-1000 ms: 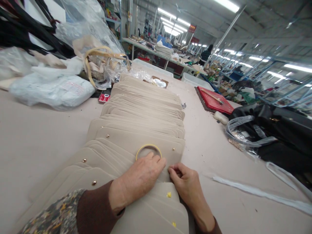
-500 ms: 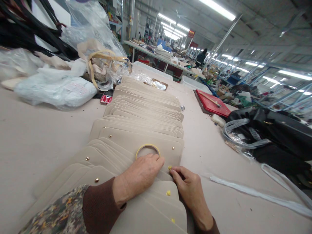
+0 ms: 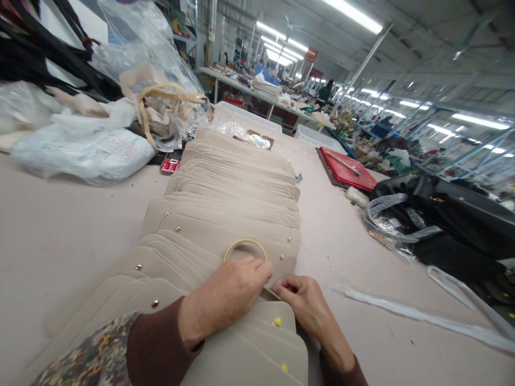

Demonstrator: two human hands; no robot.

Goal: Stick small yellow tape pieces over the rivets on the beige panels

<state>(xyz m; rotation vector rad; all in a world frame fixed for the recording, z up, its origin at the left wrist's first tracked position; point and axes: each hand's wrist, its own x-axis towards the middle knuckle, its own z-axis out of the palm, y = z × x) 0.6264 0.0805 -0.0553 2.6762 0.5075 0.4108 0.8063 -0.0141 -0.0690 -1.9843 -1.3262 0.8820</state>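
Beige flat panels (image 3: 233, 224) with rounded corners lie overlapped in a long row down the table. Gold rivets, such as this stud (image 3: 155, 303), sit near several panel ends. My left hand (image 3: 233, 281) is closed on a roll of yellow tape (image 3: 245, 242), whose upper rim stands above the knuckles. Just to its right, my right hand (image 3: 306, 300) has thumb and forefinger pinched at a panel's edge; what is between the fingertips is hidden. A yellow tape bit (image 3: 277, 321) sticks to a nearer panel, and another yellow bit (image 3: 284, 368) lies below it.
Plastic-wrapped bundles (image 3: 84, 153) are heaped at the left. On the right are a red pad (image 3: 348, 169) with a mallet on it, black bags (image 3: 450, 220) with wrapped handles, and a white strip (image 3: 402, 311). White trays (image 3: 249, 115) stand beyond the row.
My right hand has shifted slightly left, closer to my left hand. The yellow bit at its fingertips no longer shows. A second gold rivet now shows at the right end of the panels.
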